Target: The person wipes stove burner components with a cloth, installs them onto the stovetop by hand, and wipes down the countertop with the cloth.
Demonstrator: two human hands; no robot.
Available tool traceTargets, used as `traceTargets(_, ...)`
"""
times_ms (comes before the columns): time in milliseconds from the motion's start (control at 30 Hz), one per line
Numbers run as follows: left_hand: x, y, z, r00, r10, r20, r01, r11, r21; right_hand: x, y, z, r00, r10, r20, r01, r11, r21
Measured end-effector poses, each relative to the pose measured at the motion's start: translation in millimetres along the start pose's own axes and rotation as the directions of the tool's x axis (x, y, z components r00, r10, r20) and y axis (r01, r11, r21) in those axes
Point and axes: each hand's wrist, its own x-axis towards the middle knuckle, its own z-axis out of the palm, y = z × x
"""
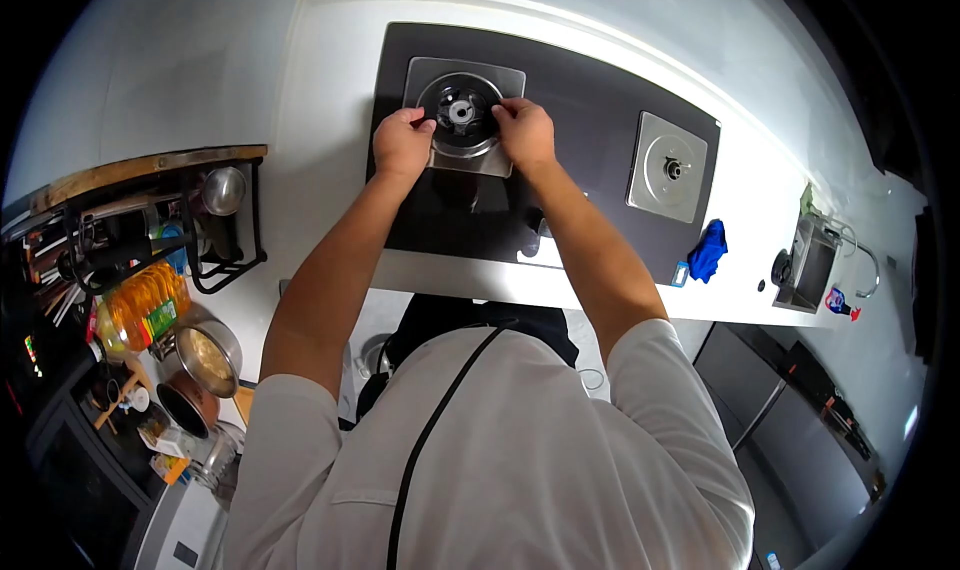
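Observation:
Both hands are at the left burner of a dark gas cooktop [590,100]. Between them, a round black pan support [462,86] sits over the burner's square metal plate [425,68]. My left hand [402,144] pinches the ring's left side with closed fingers. At the ring's right side, my right hand [524,133] grips the rim between thumb and fingers. A silvery burner centre [461,113] shows inside the ring. The right burner [672,168] has its metal plate and no pan support on it.
A blue cloth [708,251] lies by the cooktop's right front corner. Farther right are a sink [808,260] and a spray bottle [840,304]. On the left stand a black rack [228,268], oil bottles [145,305] and a metal bowl [208,358].

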Motion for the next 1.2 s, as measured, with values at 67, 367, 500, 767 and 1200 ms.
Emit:
traceTargets(67,4,0,-3,0.999,0.044,0.028,-0.046,0.996,0.074,-3,-6,1,0.997,-0.074,-0.021,0.071,0.991,-0.116)
traceTargets(367,19,-22,-12,0.965,0.045,0.257,0.047,0.939,-0.341,-103,34,-162,0.976,-0.188,-0.111,0.177,0.979,-0.096)
traceTargets(500,17,-12,-22,0.963,0.065,0.263,-0.03,0.99,-0.135,-150,167,-284,0.864,0.156,-0.479,-0.236,0.965,-0.111)
traceTargets(767,-48,4,-16,0.994,0.062,0.089,-0.092,0.918,0.386,-228,504,-510,0.382,0.497,-0.779,-0.721,0.687,0.085)
traceTargets(1200,-208,64,61,0.982,-0.187,0.011,0.184,0.977,0.106,-182,619,-634,0.788,0.283,-0.547,-0.586,0.617,-0.525)
